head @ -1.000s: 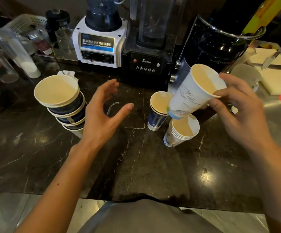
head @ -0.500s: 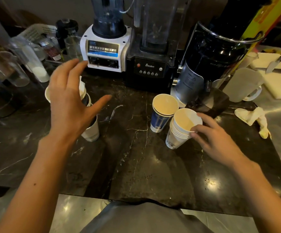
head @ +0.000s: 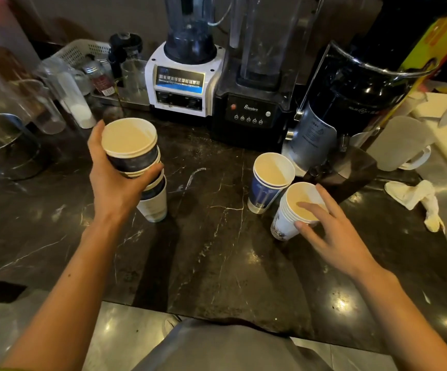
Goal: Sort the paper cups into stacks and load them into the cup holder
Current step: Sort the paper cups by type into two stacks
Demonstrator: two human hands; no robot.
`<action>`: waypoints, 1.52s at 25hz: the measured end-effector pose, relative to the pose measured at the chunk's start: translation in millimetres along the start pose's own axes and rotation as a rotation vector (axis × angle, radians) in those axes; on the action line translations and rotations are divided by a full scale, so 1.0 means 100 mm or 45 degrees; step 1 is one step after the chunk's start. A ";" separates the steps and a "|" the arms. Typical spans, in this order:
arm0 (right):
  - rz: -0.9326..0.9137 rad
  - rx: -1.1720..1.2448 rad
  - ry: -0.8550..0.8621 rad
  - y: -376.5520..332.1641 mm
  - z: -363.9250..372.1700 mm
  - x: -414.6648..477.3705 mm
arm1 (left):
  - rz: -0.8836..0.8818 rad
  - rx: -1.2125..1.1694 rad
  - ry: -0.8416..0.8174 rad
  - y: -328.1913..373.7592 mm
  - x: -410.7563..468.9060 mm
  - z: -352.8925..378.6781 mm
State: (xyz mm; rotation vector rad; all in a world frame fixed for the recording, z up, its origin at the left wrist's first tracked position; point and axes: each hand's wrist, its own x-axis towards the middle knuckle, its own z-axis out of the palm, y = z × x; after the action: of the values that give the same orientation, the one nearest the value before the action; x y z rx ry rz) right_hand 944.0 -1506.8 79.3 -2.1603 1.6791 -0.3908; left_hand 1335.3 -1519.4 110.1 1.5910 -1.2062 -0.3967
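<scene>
Left hand: left hand point(head: 115, 180) wrapped round the upper part of the mixed stack point(head: 139, 167), thumb on the far-left side, fingers curled across the near wall. Closed on it, firm.

Mixed stack: dark-blue cups on top, a white cup at the base point(head: 154, 207). The stack leans, mouth tipped toward the camera and left, long axis off vertical. The base cup looks to be resting on the black marble counter point(head: 211, 258); I cannot tell whether it is lifted clear.

Right hand: right hand point(head: 334, 236) draped over the white cup stack point(head: 292, 212). One fingertip reaches into the mouth, thumb on the outer near wall, the other fingers spread past the rim. A loose pinch on the rim, not a full grasp.

White cup stack: several nested rims showing, standing on the counter, tilted slightly left.

Blue cup stack: blue cup stack point(head: 269, 183) just behind and left of the white one, walls close or touching; cannot tell which. No hand on it.

Key relation: sorted piles lie to the right of the mixed stack, well apart across open counter. The right hand is nearer both piles; the left holds the supply.

Likely step: peeling the next cup off the mixed stack, judged from the grips.

Cup holder: not identifiable in view.

Risk: the leaning stack may shed its bottom cup if lifted.

Surroundings: white blender base point(head: 182, 81) and black blender point(head: 251, 111) behind, crumpled cloth point(head: 417, 199) at right.
</scene>
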 end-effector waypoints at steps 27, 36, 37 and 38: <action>-0.744 0.016 0.118 -1.34 -0.21 0.61 | 0.055 -0.372 -0.569 0.38 -0.54 0.76; -0.604 0.396 0.790 -1.33 -0.86 0.71 | -0.051 -0.392 -0.490 0.35 -0.47 0.66; -0.585 0.429 0.851 -1.27 -0.92 0.73 | -0.067 -0.395 -0.479 0.35 -0.48 0.66; -0.561 0.449 0.906 -1.20 -0.95 0.73 | -0.073 -0.393 -0.472 0.34 -0.48 0.66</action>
State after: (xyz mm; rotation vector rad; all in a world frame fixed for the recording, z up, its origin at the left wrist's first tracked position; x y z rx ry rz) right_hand 1023.9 -1563.6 217.7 -2.2252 1.2485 -1.6005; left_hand 1248.0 -1511.5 99.0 1.3199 -1.3017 -0.9016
